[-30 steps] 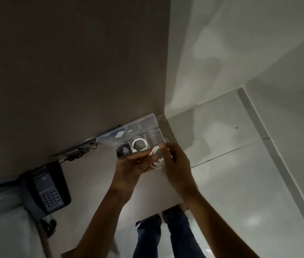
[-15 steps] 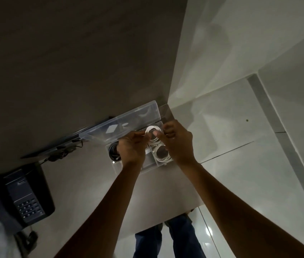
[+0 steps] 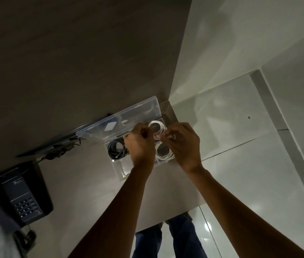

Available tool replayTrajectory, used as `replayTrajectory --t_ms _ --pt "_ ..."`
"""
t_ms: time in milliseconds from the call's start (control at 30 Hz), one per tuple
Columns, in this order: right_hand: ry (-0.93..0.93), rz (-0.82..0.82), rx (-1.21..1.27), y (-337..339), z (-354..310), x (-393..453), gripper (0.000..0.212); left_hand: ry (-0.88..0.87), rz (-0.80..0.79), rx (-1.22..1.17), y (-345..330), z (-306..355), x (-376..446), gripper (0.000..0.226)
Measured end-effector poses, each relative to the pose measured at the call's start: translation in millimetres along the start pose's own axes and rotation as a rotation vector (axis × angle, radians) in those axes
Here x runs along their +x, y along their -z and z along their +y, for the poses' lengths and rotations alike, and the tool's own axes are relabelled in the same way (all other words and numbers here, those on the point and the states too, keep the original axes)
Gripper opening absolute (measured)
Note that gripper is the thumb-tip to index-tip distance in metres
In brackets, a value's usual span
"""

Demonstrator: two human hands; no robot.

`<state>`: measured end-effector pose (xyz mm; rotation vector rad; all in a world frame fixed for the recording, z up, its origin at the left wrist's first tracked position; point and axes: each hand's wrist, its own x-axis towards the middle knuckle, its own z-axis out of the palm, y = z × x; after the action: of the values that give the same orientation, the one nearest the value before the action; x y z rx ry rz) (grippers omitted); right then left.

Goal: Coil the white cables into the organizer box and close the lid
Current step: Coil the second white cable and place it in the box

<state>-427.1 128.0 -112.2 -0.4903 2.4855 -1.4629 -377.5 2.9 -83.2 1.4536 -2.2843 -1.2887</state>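
A coil of white cable is pinched from both sides above the far right compartment of a clear plastic organizer box, which rests on a grey desk. The left hand is closed on the coil's left edge, with its fingertips curled inward, and the right hand is closed on the coil's near right edge, the knuckles being raised toward the camera. Whether the coil is already seated in its compartment or held just over it cannot be told, since the lower part is hidden by the fingers. Just below the grip, between the two wrists, a second white coil is seen lying in the near right compartment. To the left of the left hand, a bundle of black cable is lodged in another compartment (its loops partly covered by the hand). The near left compartment, under the left wrist, is seen through its clear wall. Beyond the grip, the transparent lid is stood open and tilted back, a small white label showing through it. Well to the left of the hands, a black desk telephone is set on the desk, and a dark flat device with wires is placed beyond it.
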Motion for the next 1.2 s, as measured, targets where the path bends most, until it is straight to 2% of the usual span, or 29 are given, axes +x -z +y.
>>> replayTrajectory --t_ms 167,267,300,400,467,667,867,1000,1100,1200 --pt "-0.076 -0.105 0.263 4 9 -7 0.026 -0.036 -0.023 0.049 -2 -2 2 0.009" --pt "-0.049 -0.163 0.388 8 9 -8 0.029 -0.107 -0.018 0.098 -1 -3 1 0.010" --pt "-0.028 -0.160 0.337 9 9 -6 0.027 -0.136 -0.022 0.121 0 -3 1 0.011" --pt "0.071 -0.066 -0.023 6 5 1 0.027 -0.210 -0.045 0.194 3 -6 2 0.013" --pt "0.088 -0.031 -0.101 4 1 7 0.027 -0.217 -0.041 0.214 5 -8 4 0.012" --pt "0.046 -0.068 -0.144 1 0 11 0.024 -0.252 -0.143 0.202 7 -22 11 0.014" --pt "-0.101 -0.109 -0.127 -9 -2 13 0.029 -0.463 -0.106 0.329 8 -33 11 0.010" --pt "-0.164 0.004 -0.142 -13 -3 17 0.040 -0.628 -0.081 0.455 13 -37 13 0.015" --pt "-0.183 0.010 -0.142 -11 -3 16 0.034 -0.668 -0.049 0.463 19 -33 17 0.014" --pt "-0.146 0.001 -0.128 -5 -4 16 0.023 -0.621 -0.045 0.477 22 -29 21 0.013"
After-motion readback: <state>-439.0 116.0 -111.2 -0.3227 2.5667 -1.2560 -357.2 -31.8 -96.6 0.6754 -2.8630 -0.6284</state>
